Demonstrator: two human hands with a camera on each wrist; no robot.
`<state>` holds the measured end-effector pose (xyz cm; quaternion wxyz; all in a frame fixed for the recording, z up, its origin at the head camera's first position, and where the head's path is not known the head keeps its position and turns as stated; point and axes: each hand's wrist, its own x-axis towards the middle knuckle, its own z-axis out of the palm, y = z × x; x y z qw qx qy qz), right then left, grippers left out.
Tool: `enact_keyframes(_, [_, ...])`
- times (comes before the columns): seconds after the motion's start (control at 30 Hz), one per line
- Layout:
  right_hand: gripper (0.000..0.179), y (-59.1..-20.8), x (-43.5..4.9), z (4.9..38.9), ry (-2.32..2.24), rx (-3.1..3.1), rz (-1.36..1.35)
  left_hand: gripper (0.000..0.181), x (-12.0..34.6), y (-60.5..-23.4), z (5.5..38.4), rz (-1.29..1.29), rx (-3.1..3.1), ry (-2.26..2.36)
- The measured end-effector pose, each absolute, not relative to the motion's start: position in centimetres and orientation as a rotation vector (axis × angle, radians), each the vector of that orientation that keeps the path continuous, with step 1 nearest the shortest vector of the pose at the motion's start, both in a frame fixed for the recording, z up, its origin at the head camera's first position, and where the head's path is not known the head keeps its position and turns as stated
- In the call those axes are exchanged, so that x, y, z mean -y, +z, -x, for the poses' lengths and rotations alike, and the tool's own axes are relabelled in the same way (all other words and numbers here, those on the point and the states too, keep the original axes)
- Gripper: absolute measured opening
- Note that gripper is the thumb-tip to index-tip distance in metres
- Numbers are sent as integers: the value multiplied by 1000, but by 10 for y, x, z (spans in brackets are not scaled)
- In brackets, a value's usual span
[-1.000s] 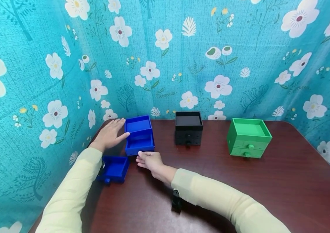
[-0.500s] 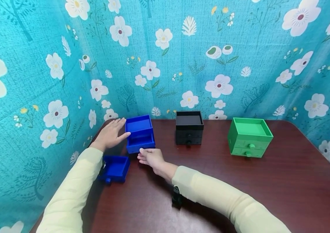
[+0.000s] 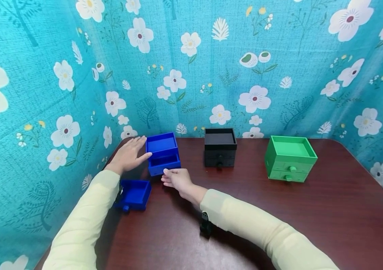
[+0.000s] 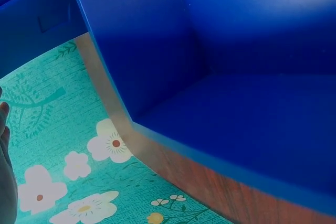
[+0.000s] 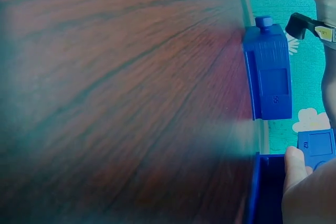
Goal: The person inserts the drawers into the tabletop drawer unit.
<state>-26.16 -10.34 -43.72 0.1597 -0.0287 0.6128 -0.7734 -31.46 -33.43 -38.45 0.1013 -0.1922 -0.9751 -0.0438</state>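
Note:
A blue two-drawer cabinet (image 3: 161, 142) stands at the back left of the table in the head view, with one blue drawer (image 3: 164, 168) partly pulled out of its front. My right hand (image 3: 179, 180) pinches at the middle of that drawer's front; the knob is hidden behind the thumb and fingers. My left hand (image 3: 128, 155) rests along the cabinet's left side, fingers straight and thumb reaching to its front corner. A second blue drawer (image 3: 135, 193) lies loose on the table beneath my left forearm, its knob facing me. The left wrist view looks into this loose drawer (image 4: 236, 129).
A black drawer cabinet (image 3: 220, 148) stands at the back middle, and a green one (image 3: 289, 159) at the back right, both with their drawers in. A flowered teal curtain (image 3: 211, 75) hangs behind and left of the brown table (image 3: 245, 210).
The partly pulled-out drawer has slid a little further into the blue cabinet, my right hand moving away from me with it. My left hand and the loose drawer stay in place.

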Motion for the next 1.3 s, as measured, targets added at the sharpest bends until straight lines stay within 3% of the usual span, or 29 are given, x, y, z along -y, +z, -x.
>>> enact_keyframes(1.3, [32,-438,115,293,-2177,-1857,86,78,333,-385,313,541,2895,-162])
